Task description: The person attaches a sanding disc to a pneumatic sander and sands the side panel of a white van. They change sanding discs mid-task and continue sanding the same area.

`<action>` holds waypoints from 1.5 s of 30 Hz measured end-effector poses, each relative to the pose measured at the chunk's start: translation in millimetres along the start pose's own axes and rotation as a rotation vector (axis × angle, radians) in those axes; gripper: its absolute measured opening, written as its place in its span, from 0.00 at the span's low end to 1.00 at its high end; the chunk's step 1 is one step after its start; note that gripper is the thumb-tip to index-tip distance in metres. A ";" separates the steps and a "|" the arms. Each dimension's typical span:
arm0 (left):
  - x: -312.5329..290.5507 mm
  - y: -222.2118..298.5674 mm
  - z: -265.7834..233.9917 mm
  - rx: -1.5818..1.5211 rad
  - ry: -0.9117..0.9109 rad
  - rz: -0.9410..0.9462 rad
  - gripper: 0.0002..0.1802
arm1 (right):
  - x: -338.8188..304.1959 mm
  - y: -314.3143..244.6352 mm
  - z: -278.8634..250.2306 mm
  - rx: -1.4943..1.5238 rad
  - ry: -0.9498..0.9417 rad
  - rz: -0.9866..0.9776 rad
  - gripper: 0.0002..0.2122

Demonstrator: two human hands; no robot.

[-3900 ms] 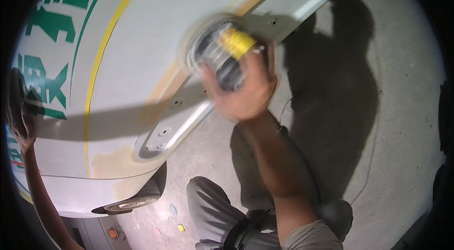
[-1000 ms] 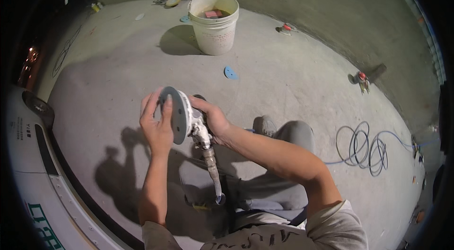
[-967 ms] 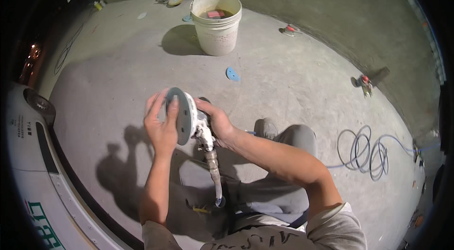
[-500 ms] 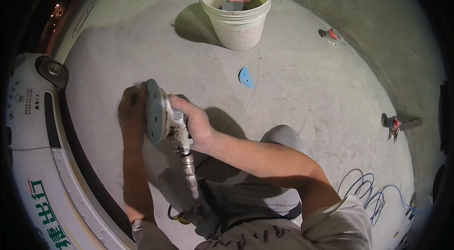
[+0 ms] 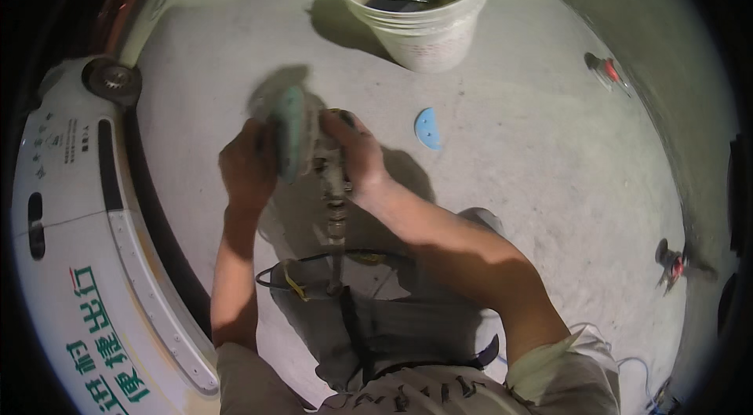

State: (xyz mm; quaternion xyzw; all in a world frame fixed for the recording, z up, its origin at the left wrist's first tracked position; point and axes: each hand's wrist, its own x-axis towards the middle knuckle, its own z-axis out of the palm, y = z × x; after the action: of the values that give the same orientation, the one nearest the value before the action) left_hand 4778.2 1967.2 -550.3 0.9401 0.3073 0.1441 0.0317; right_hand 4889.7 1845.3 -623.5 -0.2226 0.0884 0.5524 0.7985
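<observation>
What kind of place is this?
Probably a vehicle body workshop: a disc sander in the right hand, a white vehicle on the left, and a blue half-round pad, likely abrasive, on the bare floor.

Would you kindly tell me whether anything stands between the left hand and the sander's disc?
Nothing visible does: the left hand is close beside the disc, though blur hides whether they touch.
</observation>
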 end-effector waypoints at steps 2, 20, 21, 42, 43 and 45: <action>6.0 6.6 5.3 -0.283 -0.047 -0.061 0.14 | 2.0 -8.3 -6.3 0.162 -0.159 0.077 0.09; 55.9 46.8 -44.9 -0.149 -0.058 0.597 0.26 | -6.2 -26.1 -14.4 0.233 -0.311 0.286 0.19; 56.3 45.4 -43.8 -0.140 -0.048 0.624 0.26 | -6.0 -27.9 -13.5 0.200 -0.265 0.282 0.18; 46.0 24.9 -9.2 -0.290 0.175 0.359 0.10 | -13.4 -39.1 -1.6 0.303 -0.276 0.288 0.19; 48.1 29.3 -10.9 -0.304 0.154 0.324 0.10 | -12.9 -38.9 -2.0 0.265 -0.232 0.291 0.19; 50.4 41.0 -16.9 -0.284 0.183 0.356 0.09 | -10.3 -39.1 -4.6 0.217 -0.216 0.278 0.20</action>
State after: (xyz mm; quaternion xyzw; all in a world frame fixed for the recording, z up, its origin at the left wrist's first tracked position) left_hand 4835.3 1963.1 -515.5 0.9486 0.1150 0.2736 0.1099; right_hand 4922.3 1823.2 -613.5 -0.0605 0.0909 0.6653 0.7386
